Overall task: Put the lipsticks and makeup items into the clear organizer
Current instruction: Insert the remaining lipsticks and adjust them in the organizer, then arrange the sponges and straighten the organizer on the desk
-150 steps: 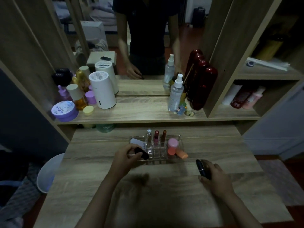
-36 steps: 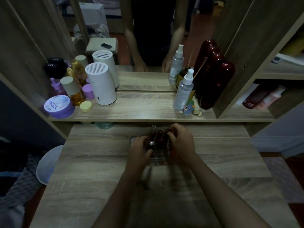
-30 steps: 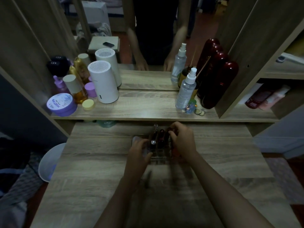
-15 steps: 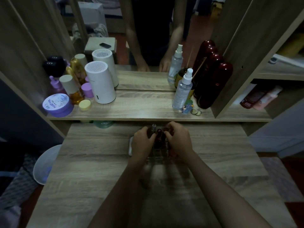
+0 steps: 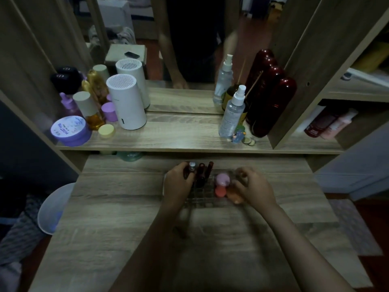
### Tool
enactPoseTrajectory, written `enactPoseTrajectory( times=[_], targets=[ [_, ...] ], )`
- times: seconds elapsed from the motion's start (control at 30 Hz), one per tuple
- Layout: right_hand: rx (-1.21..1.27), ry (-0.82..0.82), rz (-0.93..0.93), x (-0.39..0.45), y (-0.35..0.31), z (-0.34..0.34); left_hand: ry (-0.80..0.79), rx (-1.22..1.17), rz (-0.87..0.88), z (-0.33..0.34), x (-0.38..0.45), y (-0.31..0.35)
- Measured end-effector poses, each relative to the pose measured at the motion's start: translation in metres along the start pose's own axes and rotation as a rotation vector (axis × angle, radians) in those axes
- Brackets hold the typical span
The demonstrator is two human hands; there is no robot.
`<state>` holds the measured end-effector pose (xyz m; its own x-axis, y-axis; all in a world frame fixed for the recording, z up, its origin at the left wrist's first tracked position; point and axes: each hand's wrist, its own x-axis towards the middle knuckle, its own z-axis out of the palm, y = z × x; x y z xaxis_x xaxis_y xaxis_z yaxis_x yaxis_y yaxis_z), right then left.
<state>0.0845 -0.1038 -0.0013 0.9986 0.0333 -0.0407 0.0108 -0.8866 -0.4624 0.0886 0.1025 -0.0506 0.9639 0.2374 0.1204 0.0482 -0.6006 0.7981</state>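
The organizer (image 5: 207, 197) sits at the counter's (image 5: 126, 207) centre. At its 9 o'clock, the left hand (image 5: 177, 184) fingers pinch an upright lipstick (image 5: 186, 172), apparently seating it. At 3 o'clock, the right hand (image 5: 252, 186) fingers curl loosely, empty, probably steadying the organizer.

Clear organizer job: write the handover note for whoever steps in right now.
Left hand: at the left end of the clear plastic organizer, fingers curled around a dark tube among the upright lipsticks; whether it grips the tube cannot be told.
Right hand: at the organizer's right end, fingers bent, nothing clearly held.
Things: the organizer sits on the wooden desk. The round pink puff and the coral-orange sponge lie in its right part.
Done: no loose makeup shows on the desk.
Left: seat the tube under the left hand, then withdraw both hands.
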Motion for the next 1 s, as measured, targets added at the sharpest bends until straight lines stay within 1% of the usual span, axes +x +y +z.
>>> enactPoseTrajectory(
  times=[0.07,0.17,0.27,0.4,0.47,0.73,0.87,1.0],
  targets=[
    [-0.050,-0.109,0.038,-0.011,0.011,-0.002,0.003,-0.004,0.001,0.000,0.000,0.001],
    [0.016,-0.188,0.080,-0.024,0.017,0.002,-0.002,0.008,-0.003,0.001,0.001,0.000],
    [0.019,-0.197,0.064,-0.030,0.016,0.009,-0.003,0.011,-0.018,0.000,0.003,0.000],
    [0.047,-0.133,0.049,-0.031,0.012,0.015,-0.003,-0.006,-0.010,-0.001,0.003,0.001],
    [0.025,-0.127,0.048,-0.029,0.012,0.015,-0.008,-0.005,0.008,-0.002,0.003,0.000],
    [-0.075,-0.181,0.062,-0.018,0.023,0.010,-0.057,0.019,0.049,-0.006,-0.004,-0.001],
    [0.023,-0.193,0.055,-0.005,0.023,0.001,-0.074,-0.020,0.051,-0.012,-0.009,-0.002],
    [0.067,-0.259,0.086,0.010,0.027,0.000,-0.063,-0.067,0.032,-0.021,-0.014,-0.004]
  ],
)
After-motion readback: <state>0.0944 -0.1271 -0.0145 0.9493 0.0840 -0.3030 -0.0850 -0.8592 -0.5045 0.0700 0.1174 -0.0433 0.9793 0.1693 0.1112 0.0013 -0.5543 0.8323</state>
